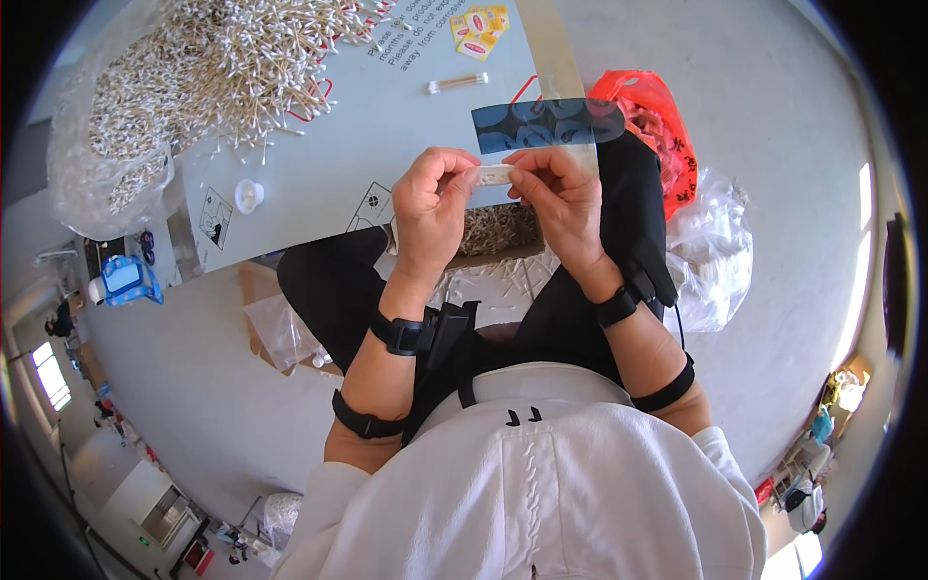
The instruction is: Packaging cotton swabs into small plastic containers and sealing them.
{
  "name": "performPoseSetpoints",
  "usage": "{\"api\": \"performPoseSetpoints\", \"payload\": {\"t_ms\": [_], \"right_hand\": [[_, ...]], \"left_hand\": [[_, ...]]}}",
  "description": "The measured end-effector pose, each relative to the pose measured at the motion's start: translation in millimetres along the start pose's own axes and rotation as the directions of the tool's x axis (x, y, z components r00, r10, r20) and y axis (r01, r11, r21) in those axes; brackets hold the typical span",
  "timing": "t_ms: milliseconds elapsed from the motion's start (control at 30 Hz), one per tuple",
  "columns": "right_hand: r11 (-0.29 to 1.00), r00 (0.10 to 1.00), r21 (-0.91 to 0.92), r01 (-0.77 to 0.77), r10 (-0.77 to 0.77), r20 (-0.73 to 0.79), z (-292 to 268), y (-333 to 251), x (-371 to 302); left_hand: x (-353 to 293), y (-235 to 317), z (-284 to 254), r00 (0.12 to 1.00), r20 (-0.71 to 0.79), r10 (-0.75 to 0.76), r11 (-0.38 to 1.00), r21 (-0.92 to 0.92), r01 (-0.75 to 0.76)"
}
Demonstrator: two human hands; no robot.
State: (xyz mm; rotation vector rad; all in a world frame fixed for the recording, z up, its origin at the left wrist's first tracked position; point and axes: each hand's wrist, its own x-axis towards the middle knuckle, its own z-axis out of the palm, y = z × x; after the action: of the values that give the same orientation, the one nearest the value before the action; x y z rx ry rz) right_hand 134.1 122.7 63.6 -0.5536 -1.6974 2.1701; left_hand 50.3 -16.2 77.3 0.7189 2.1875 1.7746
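Above the near edge of the table, my left hand and my right hand pinch a short bundle of cotton swabs by its two ends. Thumbs and fingertips are closed on it, so the ends are partly hidden. Farther off on the table lies a separate small bundle of swabs. A large heap of loose cotton swabs spreads over the far left, partly in a clear plastic bag. Below my hands, between my knees, a box of swabs shows.
A small white cup stands at the table's left. Yellow-and-white labels lie at the far side, and a dark translucent sheet overhangs the right edge. Red and clear plastic bags are at the right.
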Motion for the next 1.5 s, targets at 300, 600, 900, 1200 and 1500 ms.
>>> {"api": "performPoseSetpoints", "payload": {"t_ms": [300, 600, 900, 1200, 1500], "right_hand": [[0.983, 0.993, 0.156, -0.092, 0.103, -0.058, 6, 4, -4], [0.947, 0.996, 0.311, -0.078, 0.088, -0.019, 8, 2, -8], [0.944, 0.993, 0.309, -0.118, 0.112, 0.038, 6, -2, -12], [0.949, 0.994, 0.314, -0.039, 0.006, 0.105, -1, 8, -17], [0.962, 0.996, 0.273, -0.019, -0.005, 0.085, -6, 12, -18]], "left_hand": [[4, 8, 0, 1.000, -0.031, -0.002, 0.996, 0.087, 0.005], [0, 18, -4, 0.995, -0.026, 0.095, 0.989, 0.118, -0.092], [-6, 25, -5, 0.995, -0.049, 0.092, 0.991, 0.100, -0.086], [-15, 21, -1, 0.998, -0.057, 0.021, 0.997, 0.076, -0.017], [-16, 36, 4, 0.981, 0.099, 0.167, 0.928, 0.321, -0.191]]}}
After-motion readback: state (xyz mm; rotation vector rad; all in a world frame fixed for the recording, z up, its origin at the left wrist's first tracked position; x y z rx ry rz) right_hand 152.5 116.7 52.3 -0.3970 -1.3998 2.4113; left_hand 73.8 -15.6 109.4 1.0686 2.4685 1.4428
